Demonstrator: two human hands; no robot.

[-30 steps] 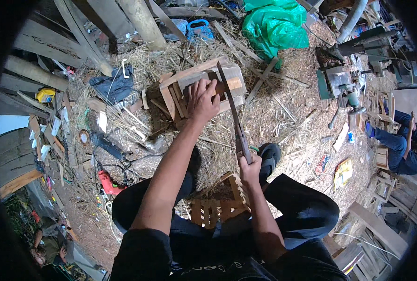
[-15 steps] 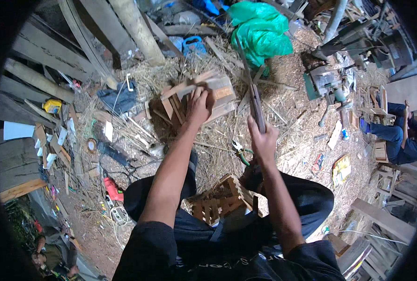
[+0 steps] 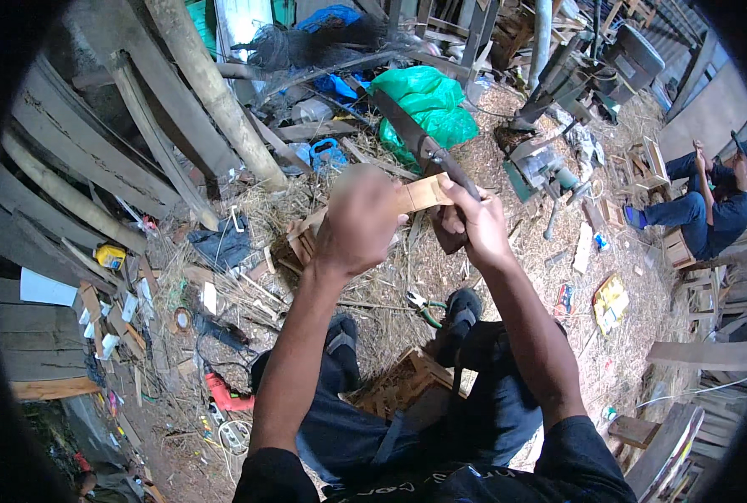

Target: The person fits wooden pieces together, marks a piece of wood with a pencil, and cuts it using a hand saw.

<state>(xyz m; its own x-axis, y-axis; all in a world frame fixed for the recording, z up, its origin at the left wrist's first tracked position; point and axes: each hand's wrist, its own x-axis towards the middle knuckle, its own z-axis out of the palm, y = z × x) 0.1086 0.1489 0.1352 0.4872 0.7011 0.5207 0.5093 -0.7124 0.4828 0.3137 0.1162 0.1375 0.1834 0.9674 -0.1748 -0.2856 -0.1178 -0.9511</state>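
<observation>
My left hand (image 3: 355,222), smeared by motion, is closed round one end of a short pale wood block (image 3: 424,194) held up in front of me. My right hand (image 3: 478,222) grips the dark handle of a handsaw (image 3: 407,132), its wide brown blade pointing up and away to the left. The right thumb also presses on the block's other end. Below and behind my left hand, a wooden box-like piece (image 3: 300,243) on the ground is mostly hidden. Between my legs lies a slatted wooden frame (image 3: 403,381).
Pliers (image 3: 424,308) lie near my right foot, a red power drill (image 3: 226,392) and a grinder (image 3: 222,332) to the left. A green plastic bag (image 3: 428,105) is ahead. Machinery (image 3: 545,163) stands right; another person (image 3: 709,205) sits beyond. Planks lean at left.
My left hand has left the wooden box and lifted a small wood block. My right hand has raised and turned the handsaw, meeting the block. The view has tilted up.
</observation>
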